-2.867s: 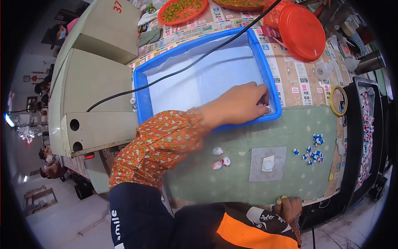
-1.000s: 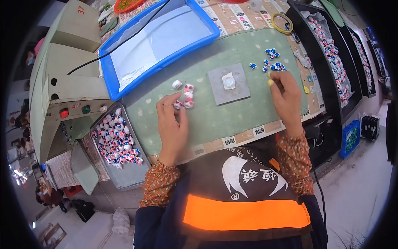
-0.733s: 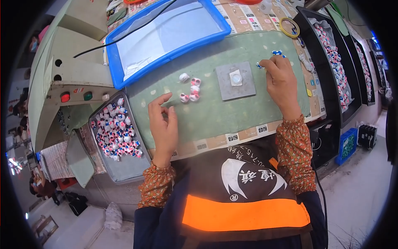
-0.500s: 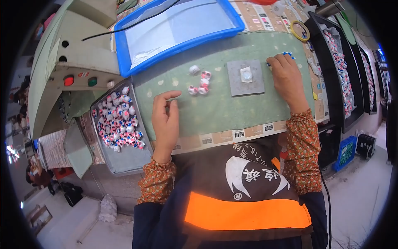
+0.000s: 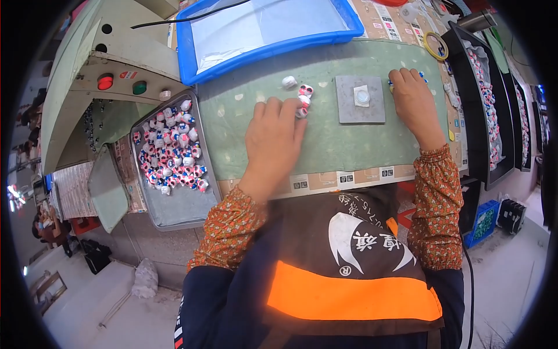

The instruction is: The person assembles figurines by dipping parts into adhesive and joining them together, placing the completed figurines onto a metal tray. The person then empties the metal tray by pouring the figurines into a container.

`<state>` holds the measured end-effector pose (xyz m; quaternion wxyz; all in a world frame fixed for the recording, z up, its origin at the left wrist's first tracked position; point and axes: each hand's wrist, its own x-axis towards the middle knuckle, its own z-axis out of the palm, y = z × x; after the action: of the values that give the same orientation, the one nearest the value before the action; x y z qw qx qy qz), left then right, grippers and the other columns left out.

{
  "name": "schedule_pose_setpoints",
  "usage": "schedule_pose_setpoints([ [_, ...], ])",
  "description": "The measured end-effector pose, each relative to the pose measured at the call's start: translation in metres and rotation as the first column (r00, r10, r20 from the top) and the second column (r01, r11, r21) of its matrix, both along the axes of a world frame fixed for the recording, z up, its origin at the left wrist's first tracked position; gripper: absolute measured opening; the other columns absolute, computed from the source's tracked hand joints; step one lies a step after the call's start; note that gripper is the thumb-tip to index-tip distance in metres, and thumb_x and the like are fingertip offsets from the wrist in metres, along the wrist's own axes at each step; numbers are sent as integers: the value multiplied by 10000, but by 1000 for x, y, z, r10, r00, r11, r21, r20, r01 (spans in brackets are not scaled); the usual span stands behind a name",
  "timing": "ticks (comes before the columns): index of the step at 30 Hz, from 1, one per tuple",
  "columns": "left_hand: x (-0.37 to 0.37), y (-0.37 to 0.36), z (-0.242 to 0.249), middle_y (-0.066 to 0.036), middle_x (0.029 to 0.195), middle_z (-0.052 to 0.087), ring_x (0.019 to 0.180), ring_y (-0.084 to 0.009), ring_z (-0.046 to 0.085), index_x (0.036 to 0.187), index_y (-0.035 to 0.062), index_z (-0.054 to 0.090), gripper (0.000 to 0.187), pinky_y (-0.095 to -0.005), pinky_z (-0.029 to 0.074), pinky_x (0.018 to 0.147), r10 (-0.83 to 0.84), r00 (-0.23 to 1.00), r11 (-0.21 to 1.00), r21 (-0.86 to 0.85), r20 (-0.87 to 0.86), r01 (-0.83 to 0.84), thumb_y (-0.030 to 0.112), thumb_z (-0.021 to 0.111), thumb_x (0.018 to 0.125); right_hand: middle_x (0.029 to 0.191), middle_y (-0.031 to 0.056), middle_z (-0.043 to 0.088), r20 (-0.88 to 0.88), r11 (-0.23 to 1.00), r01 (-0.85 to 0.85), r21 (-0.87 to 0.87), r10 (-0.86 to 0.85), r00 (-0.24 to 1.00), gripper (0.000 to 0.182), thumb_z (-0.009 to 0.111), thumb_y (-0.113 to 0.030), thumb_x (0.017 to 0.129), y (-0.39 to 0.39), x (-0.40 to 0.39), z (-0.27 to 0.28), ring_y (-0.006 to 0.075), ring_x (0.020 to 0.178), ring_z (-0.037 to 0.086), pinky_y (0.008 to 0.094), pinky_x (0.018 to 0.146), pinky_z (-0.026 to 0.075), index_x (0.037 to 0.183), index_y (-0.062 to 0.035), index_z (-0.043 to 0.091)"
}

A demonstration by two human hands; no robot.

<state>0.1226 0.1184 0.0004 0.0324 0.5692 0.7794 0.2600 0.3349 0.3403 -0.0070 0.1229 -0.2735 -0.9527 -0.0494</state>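
Observation:
My left hand (image 5: pixel 272 138) reaches over the green mat, its fingertips bent down beside the small white and pink figures (image 5: pixel 304 91); what lies under the fingers is hidden. A plain white piece (image 5: pixel 289 82) lies just beyond them. My right hand (image 5: pixel 411 102) rests at the mat's right side, fingers curled down by small blue pieces (image 5: pixel 422 75); whatever it pinches is too small to name. Between the hands lies a grey square plate (image 5: pixel 376 107), with a white square holding a round clear piece (image 5: pixel 362 96) on top.
A metal tray (image 5: pixel 177 216) of many small figures stands at the left, beside a machine with red and green buttons (image 5: pixel 105 82). Behind the mat sits a blue tray (image 5: pixel 273 45). A yellow tape roll (image 5: pixel 435 46) and black bins (image 5: pixel 474 125) are at the right.
My left hand has moved right and forward onto the group of figures, covering part of it. The right hand stays by the blue pieces. The whole view has shifted slightly.

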Motion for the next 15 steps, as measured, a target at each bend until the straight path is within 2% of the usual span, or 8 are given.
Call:
schedule_pose_setpoints([
  [5,3,8,-17,-74,949,535,885,-289,544,1096,133,614,286,-408,494,742,-9,997,1000,-3,-78,9,184,727,838,923,128,567,20,1000,-4,21,3,1000,184,606,-9,817,1,-2,-2,318,928,563,438,793,488,986,-40,539],
  [7,1,9,-21,-77,952,544,897,-293,549,1081,112,611,296,-406,497,739,-29,993,999,18,-112,31,205,742,833,869,121,568,-174,998,-23,-54,13,985,203,627,-11,799,-3,-1,0,301,843,576,427,744,492,982,-37,542],
  [8,-1,8,-21,-77,952,544,897,-293,549,1081,112,611,296,-406,497,739,-28,994,999,17,-110,30,205,742,833,869,121,568,-172,998,-24,-55,15,985,203,627,-11,799,-7,0,3,301,843,576,427,744,492,982,-37,542],
  [10,-4,5,-18,-86,988,583,896,-278,571,1110,89,612,288,-376,501,740,-38,998,995,91,-50,43,197,728,869,836,107,589,-373,924,11,-383,-166,913,193,634,-12,795,-18,3,10,238,735,592,369,677,499,976,-20,567],
  [11,-5,4,-16,-86,988,583,896,-278,571,1110,89,612,288,-376,501,740,-44,998,995,91,-44,48,197,728,869,836,107,589,-368,923,19,-383,-172,914,193,634,-12,795,-26,5,14,238,735,592,369,677,499,976,-20,567],
  [13,-5,0,-10,-63,956,610,829,-189,595,1146,89,605,283,-312,501,673,-86,955,983,183,285,34,178,706,897,827,103,613,-375,796,56,-602,-344,861,167,619,-6,800,-42,12,21,176,671,592,310,625,490,965,0,598],
  [14,-4,-3,-4,-63,956,610,829,-189,595,1146,89,605,283,-312,501,673,-94,952,982,183,292,40,178,706,897,827,103,613,-368,796,68,-601,-351,861,167,619,-6,800,-48,17,22,176,671,592,310,625,490,965,0,598],
  [15,-2,-7,5,-54,1006,628,854,-145,579,1203,82,585,273,-267,490,663,-85,820,991,133,565,11,162,645,949,842,101,623,-367,780,62,-623,-361,858,158,618,-6,805,-55,22,20,154,685,598,290,623,488,962,4,602],
])
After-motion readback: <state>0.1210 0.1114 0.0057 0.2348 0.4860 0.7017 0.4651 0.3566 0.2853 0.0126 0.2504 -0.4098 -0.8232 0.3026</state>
